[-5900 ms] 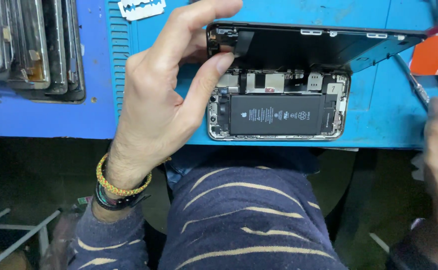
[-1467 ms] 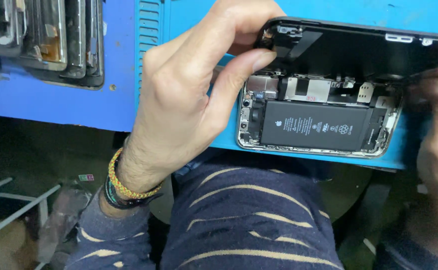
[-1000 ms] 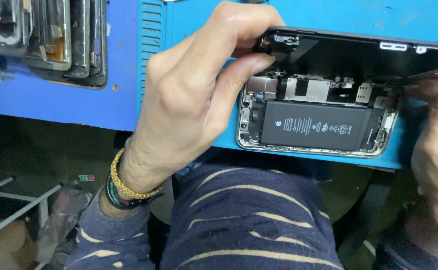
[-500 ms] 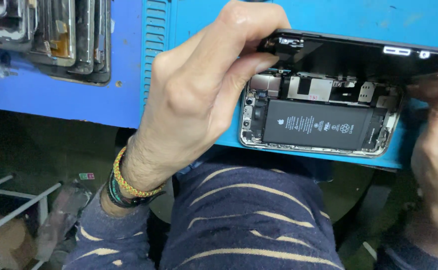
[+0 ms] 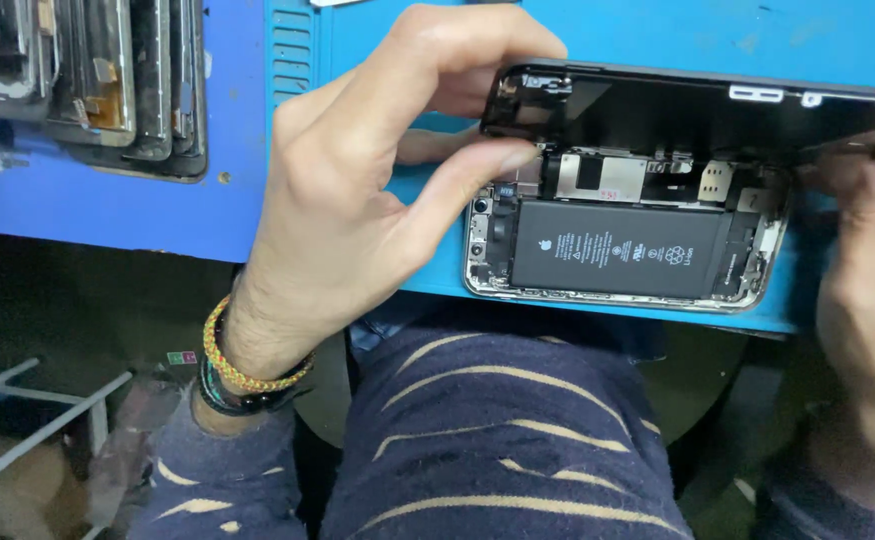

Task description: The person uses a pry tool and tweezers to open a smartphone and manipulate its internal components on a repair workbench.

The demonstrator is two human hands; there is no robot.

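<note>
A blue bench (image 5: pixel 107 215) is seen across the upper part of the view, with a lighter turquoise mat (image 5: pixel 657 30) laid on its right portion; ribbed slots are moulded into the mat's left edge. At the bench's upper left corner, a row of dark flat panels (image 5: pixel 107 80) is stacked on edge. Below the bench's front edge, a dim floor (image 5: pixel 77 300) is shown, and pale metal bars (image 5: pixel 37 420) are crossed at its lower left. The bench is lit evenly from above.

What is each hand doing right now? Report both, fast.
Left hand: closed, pinching the lifted screen at its corner.
Right hand: at the screen's right end; grip cannot be told.
</note>
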